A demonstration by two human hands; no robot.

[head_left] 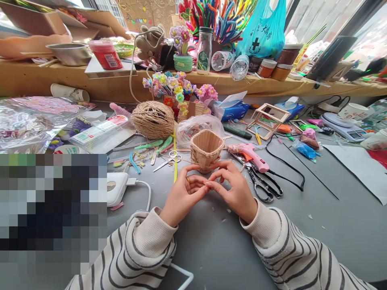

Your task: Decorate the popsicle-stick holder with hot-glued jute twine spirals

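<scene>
A small square wooden-stick basket, rimmed with braided twine, stands upright just beyond my hands. My left hand is at its near left side, fingers curled, the index fingertip against the lower wall. From the right, my right hand reaches in with bent fingers, its index finger also at the basket's lower edge. The fingertips of both hands meet in front of the basket. Thin strands of twine show beside the fingers; whatever is pinched between the tips is too small to make out.
Right of the basket lie a pink glue gun and black-handled scissors. Small white scissors and a twine ball are on the left. A white charger with a cable sits nearer. Behind are a wooden frame and craft flowers.
</scene>
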